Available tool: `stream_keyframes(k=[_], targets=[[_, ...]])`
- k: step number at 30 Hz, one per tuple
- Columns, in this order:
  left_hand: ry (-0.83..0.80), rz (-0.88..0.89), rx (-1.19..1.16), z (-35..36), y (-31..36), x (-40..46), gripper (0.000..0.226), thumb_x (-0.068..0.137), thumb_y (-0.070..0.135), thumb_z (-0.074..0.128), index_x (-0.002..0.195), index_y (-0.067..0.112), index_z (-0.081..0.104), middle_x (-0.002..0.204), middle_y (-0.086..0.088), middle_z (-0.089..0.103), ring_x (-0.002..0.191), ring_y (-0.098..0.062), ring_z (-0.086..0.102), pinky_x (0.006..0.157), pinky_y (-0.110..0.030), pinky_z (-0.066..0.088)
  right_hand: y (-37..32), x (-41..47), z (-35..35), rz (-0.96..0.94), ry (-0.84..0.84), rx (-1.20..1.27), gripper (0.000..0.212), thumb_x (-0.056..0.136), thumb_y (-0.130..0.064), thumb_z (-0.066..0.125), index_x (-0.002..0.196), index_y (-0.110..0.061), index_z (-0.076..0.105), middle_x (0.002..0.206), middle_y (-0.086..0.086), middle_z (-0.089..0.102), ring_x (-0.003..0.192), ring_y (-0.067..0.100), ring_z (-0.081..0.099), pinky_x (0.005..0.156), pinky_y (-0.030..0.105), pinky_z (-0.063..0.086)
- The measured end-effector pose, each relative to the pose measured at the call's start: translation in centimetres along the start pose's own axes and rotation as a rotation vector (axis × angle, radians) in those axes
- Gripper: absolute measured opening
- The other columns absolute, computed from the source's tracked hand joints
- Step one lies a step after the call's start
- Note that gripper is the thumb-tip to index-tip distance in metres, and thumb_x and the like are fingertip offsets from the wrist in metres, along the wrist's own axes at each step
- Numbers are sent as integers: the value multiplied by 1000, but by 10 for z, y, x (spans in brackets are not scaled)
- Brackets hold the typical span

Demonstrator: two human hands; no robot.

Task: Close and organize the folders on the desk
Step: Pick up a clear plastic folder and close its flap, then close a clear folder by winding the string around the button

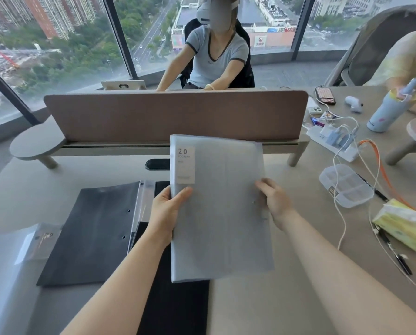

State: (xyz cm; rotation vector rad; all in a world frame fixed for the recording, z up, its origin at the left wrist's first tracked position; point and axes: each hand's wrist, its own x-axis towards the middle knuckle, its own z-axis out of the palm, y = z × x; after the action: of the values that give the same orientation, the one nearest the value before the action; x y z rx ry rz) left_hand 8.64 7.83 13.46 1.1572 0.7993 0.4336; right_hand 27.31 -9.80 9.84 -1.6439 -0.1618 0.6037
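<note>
A pale blue-grey translucent folder (216, 180) with a white "20 pockets" label is closed and held up above the desk, tilted toward me. My left hand (167, 210) grips its left spine edge, thumb on the front. My right hand (273, 201) holds its right edge. Beneath and to the left, a black folder (91, 228) lies open flat on the desk, its right half partly hidden under my left arm and the raised folder. Another translucent grey folder (11, 257) lies at the near left edge.
A brown divider panel (173, 114) stands across the back of the desk (299, 274). To the right lie a clear plastic compartment box (344, 184), a power strip (332, 143) with white and orange cables, a tissue pack (402, 228), pens and a blue bottle (388, 110). A person sits behind the divider; another sits at right.
</note>
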Motion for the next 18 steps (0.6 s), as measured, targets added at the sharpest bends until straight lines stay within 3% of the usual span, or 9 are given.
stream_keyframes(k=[4, 10, 13, 16, 18], targets=[[91, -108, 10, -29, -29, 7, 17, 90, 20, 70, 104, 11, 72, 99, -14, 76, 77, -27, 73, 70, -41, 61, 31, -14, 10, 182, -197, 2, 18, 94, -15, 56, 80, -16, 67, 72, -1, 69, 64, 14, 63, 51, 19, 48], [201, -217, 107, -61, -71, 7, 11, 87, 24, 73, 93, 15, 73, 86, -7, 78, 71, -24, 73, 67, -38, 61, 73, -29, 17, 395, -400, -69, 9, 91, -12, 59, 88, -12, 68, 70, 0, 73, 56, 12, 69, 51, 22, 54], [235, -256, 156, -75, -91, 5, 15, 86, 26, 74, 94, 13, 72, 90, -8, 77, 75, -25, 73, 67, -37, 59, 87, -34, 22, 448, -444, -290, 5, 79, -17, 67, 82, -16, 63, 67, -2, 68, 52, 9, 63, 48, 21, 44], [238, -285, 213, -81, -104, 0, 19, 87, 29, 73, 93, 12, 70, 89, -8, 76, 77, -25, 72, 66, -35, 57, 99, -37, 25, 470, -445, -485, 22, 92, -8, 58, 72, -18, 56, 52, -5, 57, 33, 3, 49, 36, 14, 34], [247, -295, 264, -83, -113, -3, 22, 88, 33, 72, 93, 12, 69, 89, -7, 74, 77, -23, 71, 67, -36, 57, 108, -39, 26, 482, -460, -577, 23, 91, -11, 59, 70, -18, 54, 57, -2, 51, 33, 5, 43, 36, 14, 30]])
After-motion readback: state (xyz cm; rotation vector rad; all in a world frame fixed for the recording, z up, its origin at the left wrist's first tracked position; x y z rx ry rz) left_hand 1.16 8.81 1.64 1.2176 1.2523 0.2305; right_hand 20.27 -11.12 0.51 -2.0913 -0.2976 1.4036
